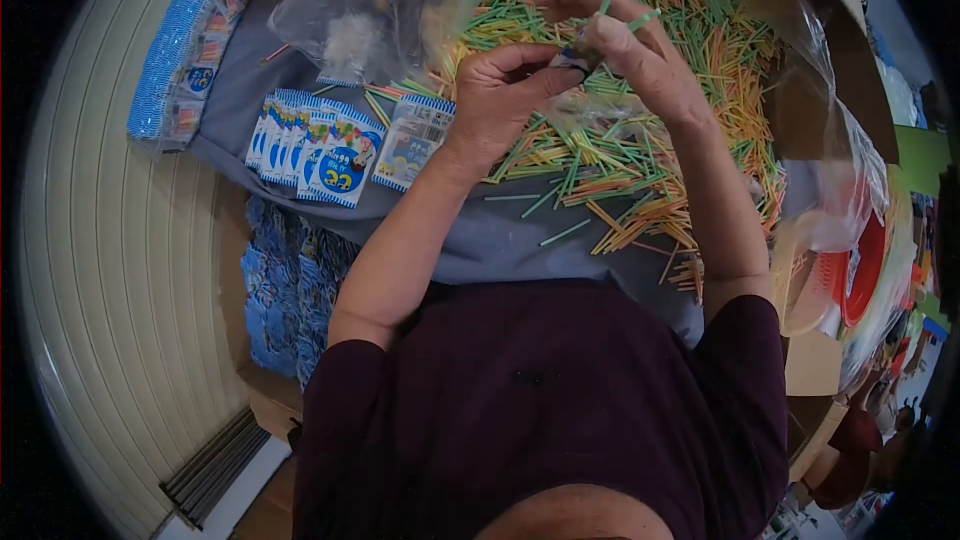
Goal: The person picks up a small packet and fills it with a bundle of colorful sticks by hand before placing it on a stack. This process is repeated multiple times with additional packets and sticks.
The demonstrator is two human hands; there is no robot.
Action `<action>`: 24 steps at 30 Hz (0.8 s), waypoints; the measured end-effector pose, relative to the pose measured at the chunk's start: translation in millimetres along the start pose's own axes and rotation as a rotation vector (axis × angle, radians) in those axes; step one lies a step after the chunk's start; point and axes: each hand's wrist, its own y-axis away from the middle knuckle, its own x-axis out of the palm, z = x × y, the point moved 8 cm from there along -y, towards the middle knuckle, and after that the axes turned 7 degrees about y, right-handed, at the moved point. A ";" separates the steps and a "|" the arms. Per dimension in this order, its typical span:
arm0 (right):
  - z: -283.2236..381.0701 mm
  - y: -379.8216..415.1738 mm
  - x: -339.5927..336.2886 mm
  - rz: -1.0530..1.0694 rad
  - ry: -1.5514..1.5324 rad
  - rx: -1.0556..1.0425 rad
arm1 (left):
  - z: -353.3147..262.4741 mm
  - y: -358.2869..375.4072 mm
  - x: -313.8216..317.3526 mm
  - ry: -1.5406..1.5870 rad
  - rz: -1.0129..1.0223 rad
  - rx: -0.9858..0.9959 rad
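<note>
My left hand (500,100) is closed in a pinch, thumb and fingers together over the heap of sticks. Between both hands is a small dark and whitish item (574,62), partly hidden by the fingers, whose kind I cannot make out. Two thin green sticks (643,18) stick out by the thumb and fingers of my right hand (645,65), which is curled round them. Below and beyond both hands spreads a large heap of thin green, yellow and orange sticks (720,60). A blue and white packet (408,145) lies flat beside my left wrist.
Overlapping blue and white packets (340,165) lie left on the grey cloth (450,240). Further left is a clear-wrapped bundle of packets (180,60). A clear plastic bag (370,25) sits at the back. Below left, a carton holds blue packets (275,290); a red basket (862,275) is at right.
</note>
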 end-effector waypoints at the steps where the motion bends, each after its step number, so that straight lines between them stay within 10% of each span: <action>1: 8.1 -3.2 -9.3 -0.110 -0.067 -0.033 | 3.9 -3.1 -0.4 0.021 -0.001 -0.028; 7: 12.7 0.4 -25.3 -0.266 -0.050 -0.105 | 2.6 -7.2 6.0 0.196 0.076 0.004; 9: 12.1 13.6 24.2 0.096 0.264 -0.039 | 1.9 4.0 5.6 0.151 0.100 0.012; 18: 40.9 24.4 101.4 0.193 0.427 -0.319 | -51.7 90.7 -43.7 -0.216 -0.083 0.107; 24: 23.2 0.6 112.9 0.266 -0.221 -0.001 | -59.1 105.1 -81.0 -0.119 -0.265 0.173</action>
